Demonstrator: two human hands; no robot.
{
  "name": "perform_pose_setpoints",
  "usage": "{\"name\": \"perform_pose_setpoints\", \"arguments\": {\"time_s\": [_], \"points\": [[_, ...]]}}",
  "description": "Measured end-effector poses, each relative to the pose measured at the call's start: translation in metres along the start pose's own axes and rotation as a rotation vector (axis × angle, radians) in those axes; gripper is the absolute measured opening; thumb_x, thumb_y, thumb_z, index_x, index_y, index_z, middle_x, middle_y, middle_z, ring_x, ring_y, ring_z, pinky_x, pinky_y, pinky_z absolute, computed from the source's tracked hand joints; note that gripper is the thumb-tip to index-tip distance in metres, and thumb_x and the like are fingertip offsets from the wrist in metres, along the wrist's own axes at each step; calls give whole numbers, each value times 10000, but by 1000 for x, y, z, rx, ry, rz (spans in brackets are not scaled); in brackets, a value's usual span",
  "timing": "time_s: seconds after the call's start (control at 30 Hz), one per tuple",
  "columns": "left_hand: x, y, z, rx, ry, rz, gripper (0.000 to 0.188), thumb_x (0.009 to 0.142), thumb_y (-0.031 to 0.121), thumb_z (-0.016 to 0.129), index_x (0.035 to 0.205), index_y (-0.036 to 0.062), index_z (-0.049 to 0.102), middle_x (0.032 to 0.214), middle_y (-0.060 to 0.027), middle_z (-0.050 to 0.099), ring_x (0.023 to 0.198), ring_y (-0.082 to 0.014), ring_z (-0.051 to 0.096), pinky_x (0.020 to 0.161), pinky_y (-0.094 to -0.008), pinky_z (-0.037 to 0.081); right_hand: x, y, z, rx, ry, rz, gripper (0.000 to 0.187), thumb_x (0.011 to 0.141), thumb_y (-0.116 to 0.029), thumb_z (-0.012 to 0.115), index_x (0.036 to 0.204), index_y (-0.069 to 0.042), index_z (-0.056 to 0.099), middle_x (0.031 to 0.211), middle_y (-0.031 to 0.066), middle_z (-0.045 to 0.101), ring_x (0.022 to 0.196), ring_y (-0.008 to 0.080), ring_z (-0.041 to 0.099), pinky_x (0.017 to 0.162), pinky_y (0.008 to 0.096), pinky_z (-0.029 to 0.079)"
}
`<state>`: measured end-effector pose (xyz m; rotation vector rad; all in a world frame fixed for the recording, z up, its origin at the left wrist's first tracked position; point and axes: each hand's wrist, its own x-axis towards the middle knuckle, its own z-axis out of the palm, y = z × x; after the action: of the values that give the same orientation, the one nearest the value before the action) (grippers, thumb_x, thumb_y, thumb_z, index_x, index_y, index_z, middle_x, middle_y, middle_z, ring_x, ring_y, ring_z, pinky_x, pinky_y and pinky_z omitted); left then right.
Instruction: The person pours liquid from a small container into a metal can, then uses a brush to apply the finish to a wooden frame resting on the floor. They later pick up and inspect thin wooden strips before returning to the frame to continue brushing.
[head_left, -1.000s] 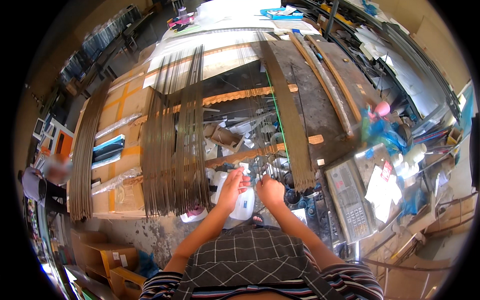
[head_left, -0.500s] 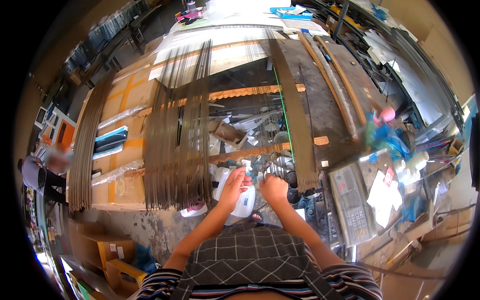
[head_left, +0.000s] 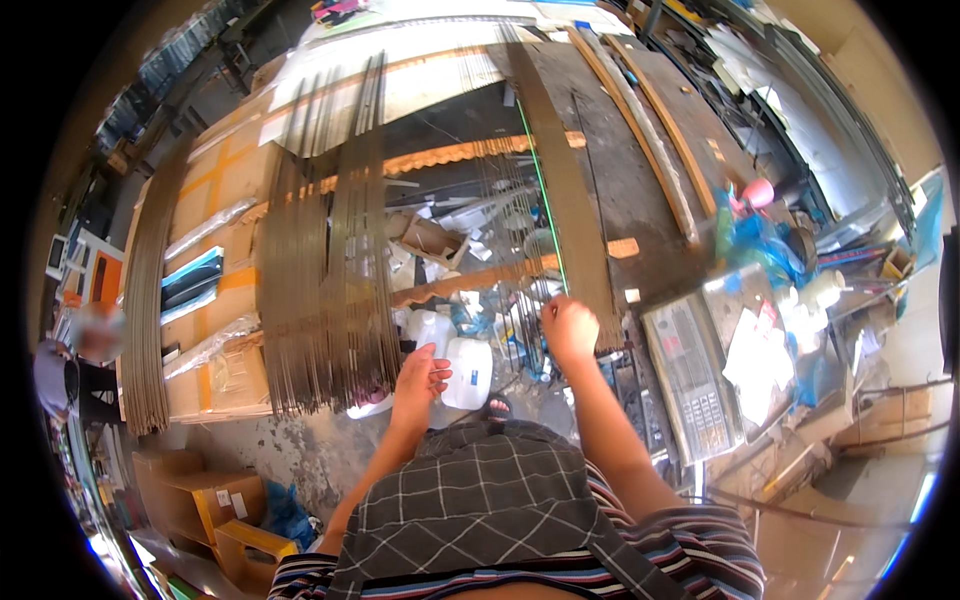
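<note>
Long thin dark rods lie side by side across scalloped wooden rails (head_left: 470,280). They form a dense band (head_left: 575,220) on the right, a broad spread group (head_left: 325,250) left of centre and a bundle (head_left: 155,290) at the far left. My right hand (head_left: 572,328) is closed by the near end of a bright green strip (head_left: 543,200), beside the right band. What its fingers grip is hidden. My left hand (head_left: 420,380) is lower, near the middle group's near ends. Its fingers are loosely bent and apart, with nothing visible held.
White plastic jugs (head_left: 468,372) stand below the rods' near ends. Scraps and a small open carton (head_left: 430,240) lie between the rails. At right are a wrapped flat bundle (head_left: 695,375) and blue plastic (head_left: 765,250). Cardboard boxes (head_left: 205,490) sit lower left; a person (head_left: 80,370) is at far left.
My right hand has risen from the thin rods toward the green strip's near end. My left hand has drawn back to the left, away from the right one. The view has shifted slightly.
</note>
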<state>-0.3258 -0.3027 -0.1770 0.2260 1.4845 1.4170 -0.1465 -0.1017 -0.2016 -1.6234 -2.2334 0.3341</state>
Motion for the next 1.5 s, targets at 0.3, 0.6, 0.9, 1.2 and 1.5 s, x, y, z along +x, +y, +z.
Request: {"name": "perform_pose_setpoints", "arguments": {"time_s": [0.3,0.6,0.9,1.2,1.5], "points": [[-3,-4,-3,52,19,-98,384,959,297,473,1271,73,478,998,-56,607,871,-132,571,744,-262,440,59,14,-6,-340,-279,4,126,764,-126,573,794,-86,688,842,141,692,830,293,684,698,376,549],[-2,-5,-6,45,-13,-69,390,954,282,483,1279,68,465,1005,-52,608,881,-128,560,750,-261,429,67,9,-16,-373,-330,-12,151,762,-141,568,798,-70,696,854,162,689,833,299,683,728,370,546],[-8,-5,-11,45,-20,-128,393,957,291,479,1279,68,456,1021,-61,602,920,-149,559,778,-281,425,54,-4,-31,-179,-234,-34,214,784,-230,589,771,-25,651,775,208,660,763,381,656,716,454,535],[-12,-5,-15,50,-33,-89,381,954,275,476,1275,70,457,1027,-64,602,925,-147,560,783,-277,426,31,-65,9,44,-383,-146,226,786,-226,604,788,-4,649,816,223,654,807,395,642,753,449,524],[-17,-11,-21,34,-3,-91,379,961,271,476,1280,66,451,1028,-66,598,926,-148,562,782,-277,429,35,-77,16,-33,-477,-54,299,773,-275,648,856,12,669,885,221,662,866,361,651,779,426,531]]}}
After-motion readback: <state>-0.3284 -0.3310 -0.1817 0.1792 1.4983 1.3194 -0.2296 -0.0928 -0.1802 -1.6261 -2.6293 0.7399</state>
